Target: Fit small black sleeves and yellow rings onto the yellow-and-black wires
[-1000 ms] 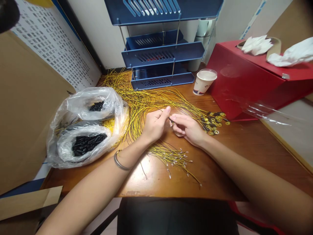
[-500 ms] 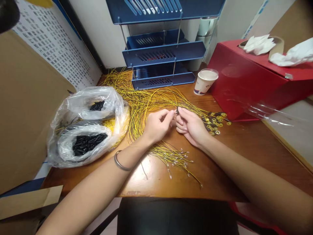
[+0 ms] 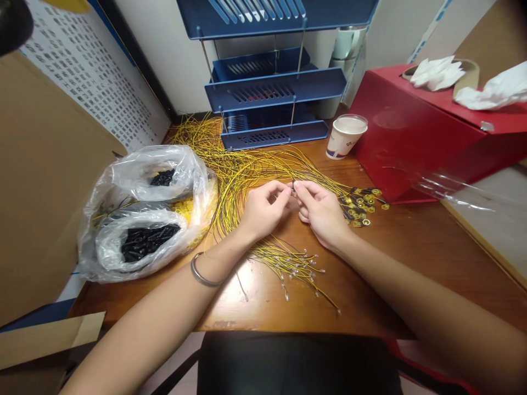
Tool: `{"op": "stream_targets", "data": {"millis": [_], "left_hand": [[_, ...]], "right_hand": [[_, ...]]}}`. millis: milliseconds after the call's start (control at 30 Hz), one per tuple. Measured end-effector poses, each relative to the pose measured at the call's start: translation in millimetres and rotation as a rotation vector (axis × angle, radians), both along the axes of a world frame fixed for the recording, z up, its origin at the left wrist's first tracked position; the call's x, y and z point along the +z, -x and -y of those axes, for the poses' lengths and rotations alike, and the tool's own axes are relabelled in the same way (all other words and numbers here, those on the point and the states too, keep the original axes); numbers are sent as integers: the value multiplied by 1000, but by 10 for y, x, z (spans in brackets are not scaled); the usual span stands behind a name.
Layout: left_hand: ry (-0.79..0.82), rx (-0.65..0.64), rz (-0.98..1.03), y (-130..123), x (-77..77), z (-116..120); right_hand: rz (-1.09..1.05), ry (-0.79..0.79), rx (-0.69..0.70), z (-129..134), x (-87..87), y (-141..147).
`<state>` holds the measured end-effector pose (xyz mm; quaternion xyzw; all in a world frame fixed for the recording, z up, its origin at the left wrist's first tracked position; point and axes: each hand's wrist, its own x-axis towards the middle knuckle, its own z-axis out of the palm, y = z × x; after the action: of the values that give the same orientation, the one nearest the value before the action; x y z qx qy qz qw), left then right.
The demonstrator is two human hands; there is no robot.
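Over the middle of the desk my two hands meet fingertip to fingertip. My right hand (image 3: 323,211) is closed in a pinch on a small black sleeve (image 3: 293,185), mostly covered by the fingers. Thumb and forefinger of my left hand (image 3: 265,206) press together right against it; what they grip is too small to make out. Below the hands lies a fan of yellow-and-black wires (image 3: 284,263) with clear tips like small LEDs. Right of my right hand rests a bunch of wire ends with yellow hexagonal heads (image 3: 362,206) and black sleeves.
On the left sits a clear plastic bag (image 3: 93,219) with inner bags of black sleeves (image 3: 148,241) and yellow parts. Long yellow wires (image 3: 234,170) run behind the hands. Farther back stand a blue tray rack (image 3: 275,90), a paper cup (image 3: 346,137) and a red box (image 3: 420,137).
Both hands stay together. The right fingers and the black sleeve have shifted slightly left toward the left fingertips, and less of the sleeve shows.
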<state>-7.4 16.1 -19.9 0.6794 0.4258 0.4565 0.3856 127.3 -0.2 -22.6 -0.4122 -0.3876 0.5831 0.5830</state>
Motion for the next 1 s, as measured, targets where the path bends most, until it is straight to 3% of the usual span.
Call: {"op": "stream_targets", "data": {"millis": [233, 1000], "left_hand": [[34, -8, 118, 7, 21, -20], [41, -13, 140, 8, 13, -28]], "right_hand": [[28, -13, -42, 9, -6, -28], [35, 7, -62, -6, -3, -39]]}}
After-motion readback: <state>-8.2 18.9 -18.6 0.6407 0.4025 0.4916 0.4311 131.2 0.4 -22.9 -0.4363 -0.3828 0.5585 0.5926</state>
